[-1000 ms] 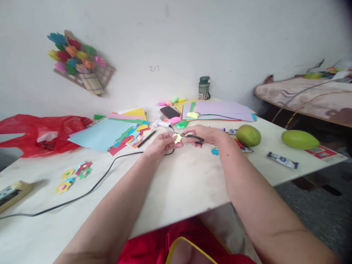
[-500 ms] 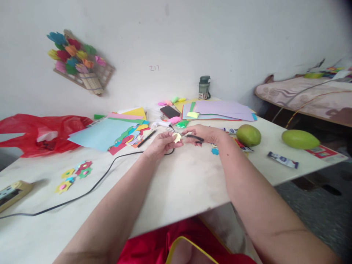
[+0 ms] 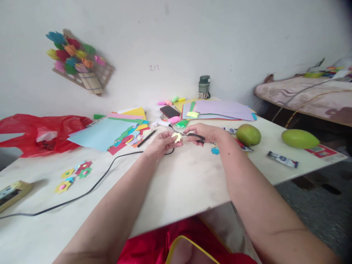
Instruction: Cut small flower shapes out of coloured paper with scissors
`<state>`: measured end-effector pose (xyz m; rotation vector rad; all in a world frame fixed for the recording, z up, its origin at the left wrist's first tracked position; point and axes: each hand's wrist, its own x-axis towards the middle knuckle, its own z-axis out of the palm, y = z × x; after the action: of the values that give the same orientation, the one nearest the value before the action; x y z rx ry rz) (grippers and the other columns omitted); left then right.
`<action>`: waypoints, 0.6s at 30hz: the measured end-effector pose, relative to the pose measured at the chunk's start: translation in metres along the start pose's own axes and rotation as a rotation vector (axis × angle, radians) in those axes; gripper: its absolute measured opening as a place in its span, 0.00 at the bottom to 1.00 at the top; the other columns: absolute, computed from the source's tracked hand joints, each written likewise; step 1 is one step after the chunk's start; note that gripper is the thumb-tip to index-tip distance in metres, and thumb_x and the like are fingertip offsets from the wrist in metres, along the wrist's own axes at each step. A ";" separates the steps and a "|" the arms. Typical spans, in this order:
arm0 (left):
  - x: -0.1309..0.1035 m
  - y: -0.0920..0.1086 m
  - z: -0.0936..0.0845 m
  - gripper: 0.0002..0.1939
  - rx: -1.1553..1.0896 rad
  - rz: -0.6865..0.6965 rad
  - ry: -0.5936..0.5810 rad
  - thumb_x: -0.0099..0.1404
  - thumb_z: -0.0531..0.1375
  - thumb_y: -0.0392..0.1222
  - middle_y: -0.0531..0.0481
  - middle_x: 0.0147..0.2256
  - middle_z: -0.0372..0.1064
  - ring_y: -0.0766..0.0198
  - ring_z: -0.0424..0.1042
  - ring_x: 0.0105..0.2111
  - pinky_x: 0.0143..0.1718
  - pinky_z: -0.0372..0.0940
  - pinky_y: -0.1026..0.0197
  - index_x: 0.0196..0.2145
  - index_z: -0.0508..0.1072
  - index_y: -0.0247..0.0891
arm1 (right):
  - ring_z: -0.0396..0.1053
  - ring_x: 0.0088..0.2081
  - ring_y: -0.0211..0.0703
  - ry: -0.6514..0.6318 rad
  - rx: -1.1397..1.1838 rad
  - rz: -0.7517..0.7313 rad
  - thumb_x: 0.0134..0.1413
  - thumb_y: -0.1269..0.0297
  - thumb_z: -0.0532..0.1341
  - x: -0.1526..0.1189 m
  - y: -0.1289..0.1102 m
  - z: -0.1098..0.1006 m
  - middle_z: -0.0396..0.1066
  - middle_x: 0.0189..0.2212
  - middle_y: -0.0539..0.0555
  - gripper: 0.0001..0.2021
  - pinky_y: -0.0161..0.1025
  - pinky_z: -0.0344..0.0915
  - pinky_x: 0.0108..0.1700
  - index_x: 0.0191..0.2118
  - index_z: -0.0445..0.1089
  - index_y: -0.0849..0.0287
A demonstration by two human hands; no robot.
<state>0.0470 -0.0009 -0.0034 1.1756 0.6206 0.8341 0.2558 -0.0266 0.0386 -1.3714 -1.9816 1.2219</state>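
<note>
My left hand (image 3: 162, 143) is closed on a small pale yellow paper piece (image 3: 176, 137) with an uneven, petal-like edge. My right hand (image 3: 202, 132) grips scissors (image 3: 195, 136) by their black handles, partly hidden by the fingers. The metal blades point left and lie just above the paper's upper edge; whether they touch it I cannot tell. Just beyond the hands are a white glue gun (image 3: 162, 124) and a green packet (image 3: 182, 124). A small blue paper shape (image 3: 215, 150) lies on the table below my right wrist.
Paper flowers (image 3: 63, 186) lie at left, near a black cable (image 3: 106, 174) crossing the table. Coloured sheets and scraps (image 3: 93, 134), a black pen (image 3: 146, 138) and a red plastic bag (image 3: 68, 126) are beyond. Two green mangoes (image 3: 248, 135) and a tube (image 3: 282, 159) lie at right.
The scissors have shifted slightly right and their blades have lifted off the paper's middle to its upper edge. The left hand has hardly moved and keeps the paper.
</note>
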 end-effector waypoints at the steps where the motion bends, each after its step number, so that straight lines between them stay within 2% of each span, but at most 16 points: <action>1: 0.000 0.000 0.000 0.16 0.020 0.000 -0.005 0.47 0.70 0.39 0.47 0.27 0.73 0.63 0.76 0.28 0.32 0.68 0.67 0.31 0.69 0.31 | 0.57 0.15 0.31 0.015 -0.006 0.004 0.48 0.55 0.65 -0.001 -0.001 0.000 0.62 0.14 0.45 0.24 0.28 0.56 0.16 0.50 0.66 0.60; 5: -0.001 0.000 0.002 0.16 0.083 0.009 -0.010 0.47 0.70 0.39 0.48 0.25 0.73 0.66 0.74 0.24 0.30 0.67 0.67 0.30 0.69 0.31 | 0.56 0.15 0.30 0.065 -0.013 -0.006 0.45 0.58 0.66 -0.001 -0.002 0.001 0.62 0.14 0.45 0.23 0.27 0.55 0.16 0.48 0.67 0.62; 9: -0.001 0.001 0.003 0.14 0.094 0.027 0.003 0.47 0.69 0.38 0.53 0.21 0.68 0.73 0.67 0.18 0.33 0.69 0.64 0.27 0.68 0.32 | 0.58 0.17 0.31 0.071 0.018 -0.028 0.44 0.60 0.67 0.003 0.001 0.001 0.62 0.16 0.45 0.21 0.28 0.57 0.17 0.46 0.68 0.61; 13: -0.002 0.003 0.004 0.13 0.078 0.027 0.014 0.44 0.69 0.37 0.57 0.20 0.64 0.76 0.61 0.16 0.34 0.69 0.61 0.26 0.69 0.32 | 0.60 0.18 0.31 0.020 0.025 -0.049 0.45 0.60 0.66 0.004 0.003 0.001 0.62 0.18 0.45 0.19 0.28 0.58 0.17 0.45 0.68 0.60; 18: -0.004 0.005 0.006 0.14 0.082 0.032 0.026 0.43 0.70 0.38 0.58 0.19 0.61 0.77 0.59 0.16 0.32 0.69 0.63 0.24 0.68 0.33 | 0.58 0.17 0.30 -0.034 0.027 -0.064 0.45 0.57 0.66 0.001 0.000 0.001 0.62 0.17 0.45 0.17 0.28 0.57 0.17 0.41 0.69 0.61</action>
<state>0.0486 -0.0066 0.0028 1.2529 0.6641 0.8593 0.2544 -0.0259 0.0379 -1.2730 -2.0089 1.2458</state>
